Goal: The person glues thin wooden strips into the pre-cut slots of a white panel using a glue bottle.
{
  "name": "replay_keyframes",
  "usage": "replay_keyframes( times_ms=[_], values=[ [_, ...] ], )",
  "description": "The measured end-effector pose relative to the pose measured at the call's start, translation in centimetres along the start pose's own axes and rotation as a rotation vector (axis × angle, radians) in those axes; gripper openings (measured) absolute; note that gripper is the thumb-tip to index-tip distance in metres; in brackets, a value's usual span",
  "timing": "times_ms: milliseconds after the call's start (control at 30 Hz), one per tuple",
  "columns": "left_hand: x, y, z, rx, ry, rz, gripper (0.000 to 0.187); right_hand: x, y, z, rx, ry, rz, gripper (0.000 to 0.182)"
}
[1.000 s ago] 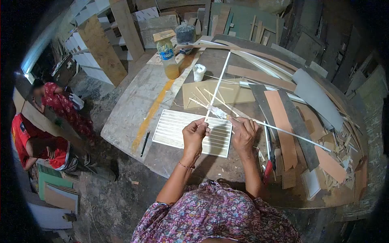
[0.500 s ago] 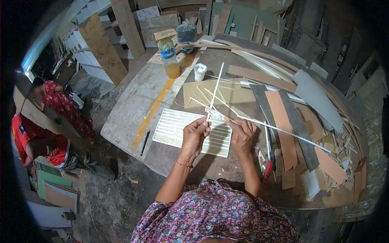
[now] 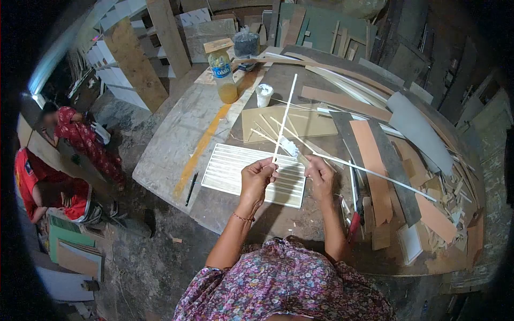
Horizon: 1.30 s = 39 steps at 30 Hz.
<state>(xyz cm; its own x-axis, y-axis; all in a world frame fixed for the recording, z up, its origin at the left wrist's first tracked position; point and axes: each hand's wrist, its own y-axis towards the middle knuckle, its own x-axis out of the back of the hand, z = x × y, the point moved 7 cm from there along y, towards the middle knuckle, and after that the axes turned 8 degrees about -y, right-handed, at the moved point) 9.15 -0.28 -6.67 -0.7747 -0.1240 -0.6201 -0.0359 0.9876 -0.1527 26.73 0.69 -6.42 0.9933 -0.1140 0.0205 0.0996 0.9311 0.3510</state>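
My left hand pinches the lower end of a thin pale strip, which points up and away over the table. Close on its right, my right hand is closed on a small applicator whose end carries white paste. The paste end is beside the strip. Beneath both hands lies a white slatted panel. Behind it, several thin sticks rest over a tan board. A cup of white paste stands farther back.
A bottle with amber liquid stands at the back left. A black pen-like tool lies left of the panel. Boards, strips and scraps cover the right side, with a red-handled tool there. Two people are at the far left.
My right hand has turned and drawn slightly down, and the paste end has shifted right. The strip in my left hand stands a little higher.
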Motion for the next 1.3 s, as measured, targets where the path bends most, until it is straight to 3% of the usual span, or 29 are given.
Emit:
replay_keyframes(
  times_ms=[300, 633, 900, 1033, 1133, 1267, 1300],
  values=[
    [-1.1, -0.6, 0.0, 0.069, -0.054, 0.078, 0.019, -1.9, 1.3, -1.1, -0.181, 0.001, 0.105, 0.016],
    [-1.1, -0.8, 0.3, 0.144, -0.143, 0.114, 0.02, -1.1, 0.9, -1.1, -0.137, -0.068, 0.097, 0.017],
    [-1.4, -0.6, -2.3, 0.026, -0.068, 0.136, 0.022, 0.8, -0.1, -2.6, -0.056, -0.211, 0.054, 0.014],
    [-1.1, -0.4, -3.2, -0.048, -0.009, 0.08, 0.02, 3.3, -0.3, -0.8, -0.193, -0.047, -0.131, 0.015],
    [-0.8, -0.3, -2.9, -0.068, 0.046, 0.043, 0.019, 4.0, 0.7, 1.4, -0.088, -0.134, -0.22, 0.015],
    [-0.9, -0.5, -2.5, -0.137, 0.147, 0.023, 0.018, 2.2, 0.2, 4.5, 0.041, -0.47, -0.107, 0.014],
    [-1.0, -0.6, -2.6, -0.146, 0.173, 0.014, 0.018, 1.5, 0.0, 5.6, 0.113, -0.436, -0.105, 0.013]
  ],
)
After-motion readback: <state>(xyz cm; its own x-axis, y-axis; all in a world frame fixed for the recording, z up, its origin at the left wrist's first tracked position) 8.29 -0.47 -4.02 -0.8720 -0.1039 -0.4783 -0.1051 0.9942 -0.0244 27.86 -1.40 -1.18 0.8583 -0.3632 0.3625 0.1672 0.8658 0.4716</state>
